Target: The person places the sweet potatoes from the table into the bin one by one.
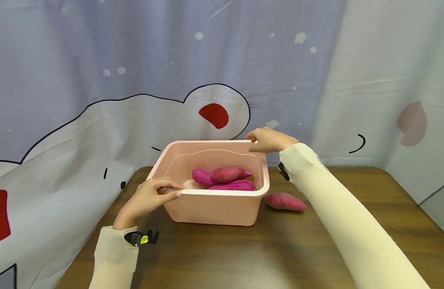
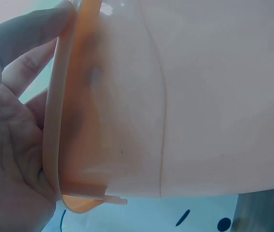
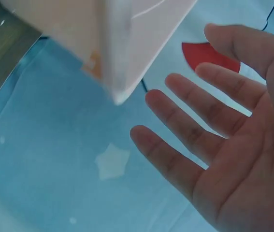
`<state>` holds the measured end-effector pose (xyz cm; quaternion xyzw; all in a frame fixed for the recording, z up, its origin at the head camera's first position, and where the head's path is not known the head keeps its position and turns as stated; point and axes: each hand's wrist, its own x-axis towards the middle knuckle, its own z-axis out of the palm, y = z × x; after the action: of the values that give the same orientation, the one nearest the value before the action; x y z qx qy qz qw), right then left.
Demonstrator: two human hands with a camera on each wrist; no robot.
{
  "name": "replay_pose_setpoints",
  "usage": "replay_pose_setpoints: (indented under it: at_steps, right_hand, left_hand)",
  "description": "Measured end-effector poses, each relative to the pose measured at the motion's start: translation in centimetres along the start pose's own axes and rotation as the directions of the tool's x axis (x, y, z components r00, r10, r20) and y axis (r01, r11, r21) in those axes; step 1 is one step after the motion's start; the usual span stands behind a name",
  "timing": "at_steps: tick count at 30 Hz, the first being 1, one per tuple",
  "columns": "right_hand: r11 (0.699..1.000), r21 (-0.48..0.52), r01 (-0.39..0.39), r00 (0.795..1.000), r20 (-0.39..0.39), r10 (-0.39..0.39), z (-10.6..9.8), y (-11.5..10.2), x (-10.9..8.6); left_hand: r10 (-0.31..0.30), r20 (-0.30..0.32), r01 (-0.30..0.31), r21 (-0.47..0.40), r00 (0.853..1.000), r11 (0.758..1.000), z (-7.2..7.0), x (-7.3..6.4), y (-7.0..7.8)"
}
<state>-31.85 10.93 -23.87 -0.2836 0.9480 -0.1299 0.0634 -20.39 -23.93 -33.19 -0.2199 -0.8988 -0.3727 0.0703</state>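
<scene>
A pink plastic tub stands on the table with several purple-red sweet potatoes inside. My left hand pinches the tub's rim near its front left corner; the left wrist view shows the thumb against the rim. At the far right corner, my right hand hovers by the rim. The right wrist view has its fingers spread and apart from the tub's corner, holding nothing. One more sweet potato lies on the table just right of the tub, below the right forearm.
The wooden table extends in front of the tub and to its right. Behind it and along the left side hangs a patterned curtain, close to the tub's back.
</scene>
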Motion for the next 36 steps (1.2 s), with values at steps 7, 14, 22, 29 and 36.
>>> replay_pose_setpoints:
  at_steps: [7, 14, 22, 29, 36]
  right_hand:
    - [0.997, 0.014, -0.079, 0.996, -0.034, 0.079, -0.4, 2.1, -1.5]
    - [0.992, 0.008, -0.128, 0.992, -0.006, 0.128, 0.0, 4.1, -3.2]
    - [0.99, 0.049, -0.131, 0.991, 0.025, 0.13, 1.4, 6.0, -4.4]
    - [0.995, 0.041, -0.095, 0.995, 0.032, 0.094, 2.5, 6.9, -5.1]
    - [0.997, 0.039, -0.063, 0.998, 0.034, 0.062, 4.2, 7.9, -5.5]
  left_hand:
    - [0.007, 0.01, -0.007, -0.017, 1.0, 1.0, -0.1, -0.1, -0.5]
    - [0.004, 0.022, -0.003, -0.032, 1.0, 0.999, -0.3, -0.1, -0.8]
    - [0.016, 0.009, -0.016, 0.014, 1.0, 1.0, -0.6, -0.2, -1.1]
    - [0.023, -0.006, -0.022, 0.032, 1.0, 0.999, -0.8, -0.3, -1.4]
    - [0.027, -0.003, -0.026, 0.019, 1.0, 0.999, -0.9, -0.3, -1.5]
